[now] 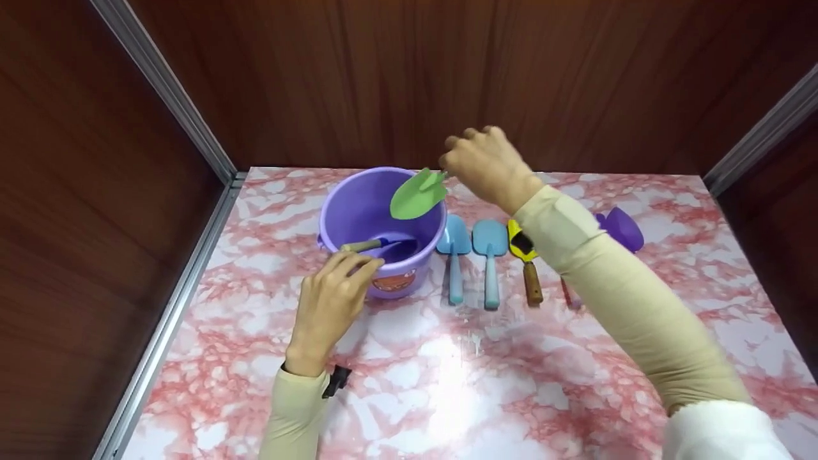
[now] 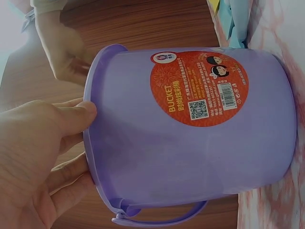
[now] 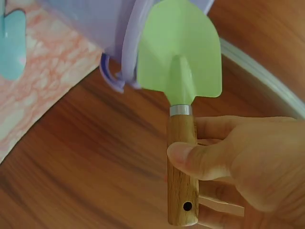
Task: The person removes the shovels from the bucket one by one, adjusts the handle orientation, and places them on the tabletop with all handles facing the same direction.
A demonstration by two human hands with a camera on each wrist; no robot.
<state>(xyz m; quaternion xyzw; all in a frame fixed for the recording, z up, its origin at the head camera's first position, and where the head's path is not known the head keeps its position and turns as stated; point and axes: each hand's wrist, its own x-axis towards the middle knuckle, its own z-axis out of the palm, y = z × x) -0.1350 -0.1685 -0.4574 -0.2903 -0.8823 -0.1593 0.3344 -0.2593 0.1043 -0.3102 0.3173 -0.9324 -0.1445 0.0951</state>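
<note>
My left hand (image 1: 329, 297) holds the near rim of a purple bucket (image 1: 345, 214), thumb outside and fingers over the edge. The bucket stands upright, with a round orange label (image 2: 200, 90) on its side. My right hand (image 1: 489, 163) grips the wooden handle (image 3: 181, 167) of a green hand trowel (image 1: 415, 198). The trowel's blade hangs over the bucket's right side, pointing down and left. Inside the bucket lies a tool with a tan handle (image 1: 363, 246) and a dark blue neck; its head is hard to make out.
Right of the bucket lie two blue trowels (image 1: 455, 275) (image 1: 491, 275) and a yellow trowel (image 1: 532, 281) with a brown handle. Farther right is a purple tool (image 1: 621, 230), partly behind my right arm. Wood-brown walls (image 1: 409, 83) enclose the marbled table (image 1: 255, 358).
</note>
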